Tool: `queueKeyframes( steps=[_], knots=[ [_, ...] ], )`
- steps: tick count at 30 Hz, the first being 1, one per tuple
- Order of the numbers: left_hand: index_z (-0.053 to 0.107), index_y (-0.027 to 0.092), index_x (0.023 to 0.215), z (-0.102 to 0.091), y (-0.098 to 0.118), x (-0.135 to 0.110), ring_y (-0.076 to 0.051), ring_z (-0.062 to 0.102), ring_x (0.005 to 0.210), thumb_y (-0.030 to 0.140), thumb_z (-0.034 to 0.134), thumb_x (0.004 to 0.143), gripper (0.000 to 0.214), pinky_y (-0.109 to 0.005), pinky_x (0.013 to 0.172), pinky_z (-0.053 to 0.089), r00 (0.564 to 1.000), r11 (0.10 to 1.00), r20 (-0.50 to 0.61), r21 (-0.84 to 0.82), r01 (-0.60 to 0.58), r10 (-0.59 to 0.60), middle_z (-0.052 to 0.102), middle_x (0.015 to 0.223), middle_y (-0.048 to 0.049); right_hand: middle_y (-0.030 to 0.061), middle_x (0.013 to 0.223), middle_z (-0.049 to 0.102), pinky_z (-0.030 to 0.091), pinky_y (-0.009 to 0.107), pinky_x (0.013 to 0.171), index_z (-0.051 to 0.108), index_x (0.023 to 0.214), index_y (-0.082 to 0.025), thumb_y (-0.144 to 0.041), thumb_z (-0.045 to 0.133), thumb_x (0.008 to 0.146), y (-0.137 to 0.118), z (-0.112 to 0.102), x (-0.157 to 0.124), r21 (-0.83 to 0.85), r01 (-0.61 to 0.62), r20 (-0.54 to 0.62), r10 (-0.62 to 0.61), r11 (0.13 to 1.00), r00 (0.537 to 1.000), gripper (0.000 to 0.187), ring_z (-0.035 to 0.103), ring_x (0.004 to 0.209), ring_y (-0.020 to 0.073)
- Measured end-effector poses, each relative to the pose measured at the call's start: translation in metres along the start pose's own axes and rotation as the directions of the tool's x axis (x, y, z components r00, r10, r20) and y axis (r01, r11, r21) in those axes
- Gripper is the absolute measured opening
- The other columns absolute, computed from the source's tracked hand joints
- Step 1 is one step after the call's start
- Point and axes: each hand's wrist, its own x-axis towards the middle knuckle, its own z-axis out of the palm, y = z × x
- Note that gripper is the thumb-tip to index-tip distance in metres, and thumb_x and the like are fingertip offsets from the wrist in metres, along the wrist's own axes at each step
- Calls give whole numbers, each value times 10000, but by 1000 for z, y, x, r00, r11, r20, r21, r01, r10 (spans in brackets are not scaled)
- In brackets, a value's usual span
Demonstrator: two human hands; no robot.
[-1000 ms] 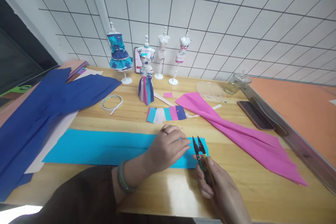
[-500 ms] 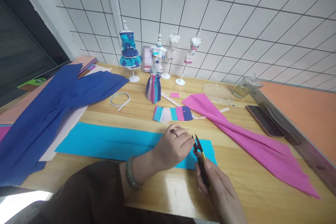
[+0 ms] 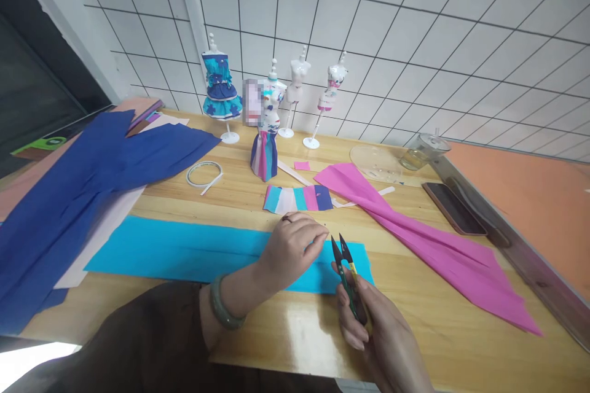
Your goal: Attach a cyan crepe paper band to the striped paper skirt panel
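Thread snips (image 3: 350, 282) with black blades apart at the tips are in the grip of my right hand (image 3: 385, 325), points up and away from me. Just left of the blades, my left hand (image 3: 292, 252) is closed, thumb and fingers together; whatever it may hold is hidden. Beneath both hands lies a long strip of turquoise crepe paper (image 3: 184, 245). Beyond my left hand rests a small panel of striped crepe paper (image 3: 299, 199) in turquoise, white, pink and navy.
Several small dress forms stand at the back, including one in a blue dress (image 3: 222, 89) and one in a striped skirt (image 3: 264, 156). Navy crepe paper (image 3: 106, 159) and a tape roll (image 3: 204, 174) lie left. Right are pink crepe paper (image 3: 415, 233), a phone (image 3: 454, 209) and a glass cup (image 3: 421, 152).
My left hand has drawn left, away from the snips. The snips have turned a little and their blades show more fully. The whole view has shifted slightly.
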Motion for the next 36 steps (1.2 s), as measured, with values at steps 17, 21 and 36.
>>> queueKeyframes(
  steps=[17, 21, 36],
  knots=[
    [582, 143, 856, -1, 10, -4, -174, 560, 797, 210, 440, 891, 161, -338, 737, 438, 980, 985, 184, 138, -105, 78, 628, 770, -47, -70, 419, 336, 225, 217, 417, 523, 721, -174, -544, 449, 860, 2, -1, 2, -327, 177, 110, -149, 928, 983, 401, 272, 402, 67],
    [577, 151, 826, 2, 7, -6, -167, 549, 768, 190, 422, 894, 174, -331, 722, 429, 978, 978, 190, 169, -118, 85, 610, 732, -38, -59, 435, 355, 246, 233, 427, 510, 694, -190, -552, 450, 852, 1, 4, 1, -473, 287, 136, -253, 833, 958, 400, 305, 414, 86],
    [542, 162, 727, 2, 4, -5, -166, 536, 732, 151, 442, 844, 154, -314, 718, 433, 988, 988, 153, 147, -37, 14, 592, 704, -39, 11, 667, 535, 405, 250, 558, 620, 863, -214, -536, 540, 790, 1, 1, 7, -607, 327, 95, -343, 724, 935, 340, 482, 621, 166]
  ],
)
